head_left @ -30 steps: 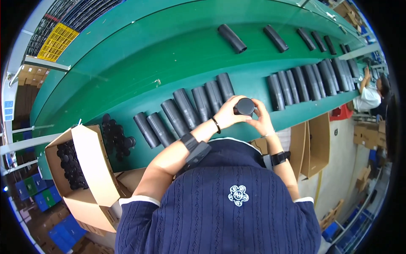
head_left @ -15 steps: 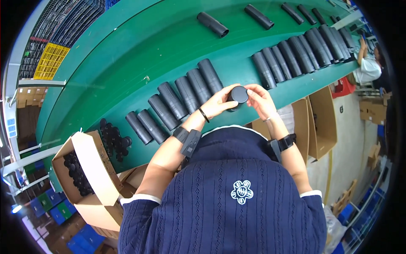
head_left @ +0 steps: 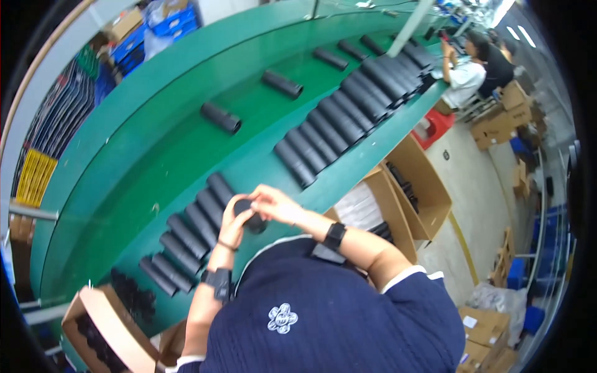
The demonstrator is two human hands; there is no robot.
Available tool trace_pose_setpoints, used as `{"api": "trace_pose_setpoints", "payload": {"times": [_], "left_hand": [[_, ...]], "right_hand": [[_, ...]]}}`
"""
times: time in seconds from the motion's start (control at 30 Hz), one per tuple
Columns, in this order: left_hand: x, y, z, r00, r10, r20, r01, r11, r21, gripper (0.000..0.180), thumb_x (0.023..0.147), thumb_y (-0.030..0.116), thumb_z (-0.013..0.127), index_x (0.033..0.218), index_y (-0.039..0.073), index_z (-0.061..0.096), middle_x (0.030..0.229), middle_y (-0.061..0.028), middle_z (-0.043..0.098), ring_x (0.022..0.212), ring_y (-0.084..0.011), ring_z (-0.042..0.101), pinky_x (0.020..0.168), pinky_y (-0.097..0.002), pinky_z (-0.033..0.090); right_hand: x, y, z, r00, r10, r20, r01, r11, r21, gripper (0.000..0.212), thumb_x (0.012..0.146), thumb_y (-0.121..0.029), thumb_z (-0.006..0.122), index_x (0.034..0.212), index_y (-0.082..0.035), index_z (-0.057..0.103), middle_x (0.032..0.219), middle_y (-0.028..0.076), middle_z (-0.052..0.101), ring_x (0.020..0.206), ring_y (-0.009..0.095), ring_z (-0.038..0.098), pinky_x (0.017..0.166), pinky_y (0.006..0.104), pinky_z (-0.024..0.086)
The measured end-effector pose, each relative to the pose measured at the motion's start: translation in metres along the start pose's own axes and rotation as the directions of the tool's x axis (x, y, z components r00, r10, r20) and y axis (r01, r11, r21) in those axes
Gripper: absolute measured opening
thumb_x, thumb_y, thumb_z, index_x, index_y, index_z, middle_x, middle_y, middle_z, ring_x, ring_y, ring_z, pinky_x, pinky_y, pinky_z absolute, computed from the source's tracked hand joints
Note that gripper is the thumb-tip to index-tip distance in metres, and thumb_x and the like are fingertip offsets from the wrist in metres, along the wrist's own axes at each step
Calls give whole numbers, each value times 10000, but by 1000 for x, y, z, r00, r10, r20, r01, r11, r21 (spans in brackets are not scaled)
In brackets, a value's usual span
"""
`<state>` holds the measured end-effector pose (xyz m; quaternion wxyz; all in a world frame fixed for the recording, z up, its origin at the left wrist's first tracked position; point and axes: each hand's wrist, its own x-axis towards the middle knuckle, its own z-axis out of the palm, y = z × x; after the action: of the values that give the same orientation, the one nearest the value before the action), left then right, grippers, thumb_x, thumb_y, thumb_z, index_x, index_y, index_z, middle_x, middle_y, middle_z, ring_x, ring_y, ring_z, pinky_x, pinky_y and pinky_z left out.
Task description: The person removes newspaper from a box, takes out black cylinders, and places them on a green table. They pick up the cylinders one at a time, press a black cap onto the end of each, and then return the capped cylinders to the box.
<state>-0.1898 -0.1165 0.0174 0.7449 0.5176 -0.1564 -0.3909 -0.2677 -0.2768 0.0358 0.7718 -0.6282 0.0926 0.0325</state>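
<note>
My left hand (head_left: 232,225) is wrapped round a black ribbed cylinder (head_left: 255,225), held up over the green bench's near edge. At its top end, the bent fingers of my right hand (head_left: 273,204) close on the rim of a round black cap (head_left: 243,207). My fingers hide part of the cap, and blur hides how it sits. Just left of my hands, a row of black cylinders (head_left: 201,224) lies side by side on the bench. Further right is a longer row of similar cylinders (head_left: 329,129).
Several cylinders lie spaced out on the green conveyor (head_left: 149,158) beyond. A pile of black caps (head_left: 134,295) and an open carton (head_left: 118,314) are at the lower left. Cartons (head_left: 420,193) stand right of the bench. Co-workers (head_left: 463,78) sit at the far right.
My view has swung to the right, so hands and bench appear further left and lower. Both hands stay on the cylinder and cap. Cylinders on the conveyor have shifted in view.
</note>
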Motion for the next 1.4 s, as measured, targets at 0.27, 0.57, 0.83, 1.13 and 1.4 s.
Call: {"api": "trace_pose_setpoints", "payload": {"times": [0.27,0.57,0.83,1.13,1.4], "left_hand": [[7,13,7,999,30,-23,-38,870,-492,347,863,253,617,1081,-9,555,1063,-135,587,1051,-274,533,957,-392,413],[78,2,-73,835,321,-446,424,141,895,749,822,566,549,1336,36,419,1352,-199,366,1264,-364,296,1012,-521,252],[71,9,-73,914,269,-305,250,220,943,702,645,455,756,1162,66,482,1088,-160,575,1095,-335,481,949,-495,270],[-9,10,-62,986,158,-45,-90,749,656,892,713,62,772,1398,-24,209,1332,-185,419,1258,-261,401,1054,-382,338],[15,6,-52,996,85,4,-84,979,185,767,639,-40,753,1308,70,395,1188,-59,523,1101,-164,517,960,-324,413]], "right_hand": [[-28,15,-37,930,-109,351,190,960,-205,898,662,-163,783,1412,-61,300,1325,134,442,1244,237,405,1049,363,316],[25,-37,-51,987,-124,103,153,920,-360,805,801,-166,683,1425,-142,174,1129,128,505,927,172,536,805,330,455],[185,-50,5,990,-118,76,139,752,-644,665,751,-119,610,1304,-128,239,936,200,581,821,301,627,734,404,495],[273,-10,55,996,11,87,82,219,-972,443,821,-247,617,1253,-216,525,1241,219,476,1087,406,539,908,498,468],[143,-40,-28,960,205,193,-122,921,-370,246,917,-288,563,910,-53,636,717,-4,570,654,72,530,564,214,414]]}}
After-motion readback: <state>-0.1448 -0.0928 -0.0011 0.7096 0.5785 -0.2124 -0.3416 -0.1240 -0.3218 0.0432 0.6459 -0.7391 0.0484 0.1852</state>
